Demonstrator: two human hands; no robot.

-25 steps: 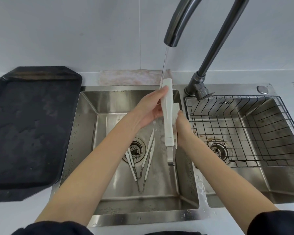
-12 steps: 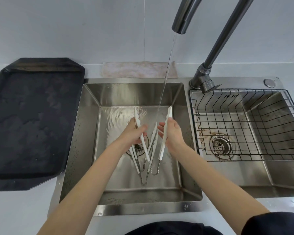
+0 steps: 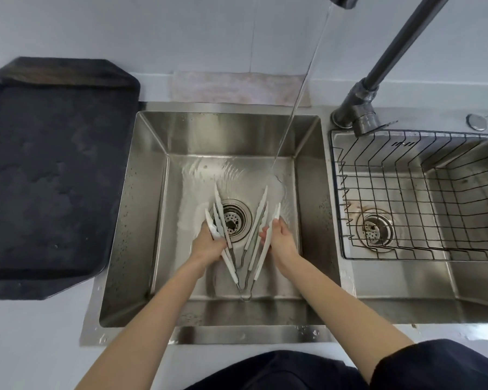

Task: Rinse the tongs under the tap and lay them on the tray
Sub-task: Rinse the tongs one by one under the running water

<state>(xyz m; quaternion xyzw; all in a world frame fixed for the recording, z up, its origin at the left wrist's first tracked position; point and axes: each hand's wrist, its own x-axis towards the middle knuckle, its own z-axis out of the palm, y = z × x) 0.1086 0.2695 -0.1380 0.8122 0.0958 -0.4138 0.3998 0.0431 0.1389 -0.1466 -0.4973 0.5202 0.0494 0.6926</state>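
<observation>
Three white tongs lie spread in V shapes on the floor of the left sink basin (image 3: 144,220), beside the drain (image 3: 233,219). My left hand (image 3: 209,246) grips the left arm of the outer tongs (image 3: 261,261), and my right hand (image 3: 282,243) grips their right arm. The other two tongs (image 3: 252,243) rest between my hands. Water (image 3: 293,108) runs from the dark tap (image 3: 378,66) and hits the basin floor beyond the tong tips, right of the drain. The black tray (image 3: 54,178) sits on the counter left of the sink with nothing on it.
A black wire basket (image 3: 406,192) fills the right basin. A pale cloth (image 3: 237,88) lies along the wall behind the sink. The tap base (image 3: 352,116) stands between the two basins. White counter runs along the front edge.
One second ago I held one pair of tongs upright in the stream. Both hands have since dropped to the basin floor, and those tongs now lie spread beside the other two.
</observation>
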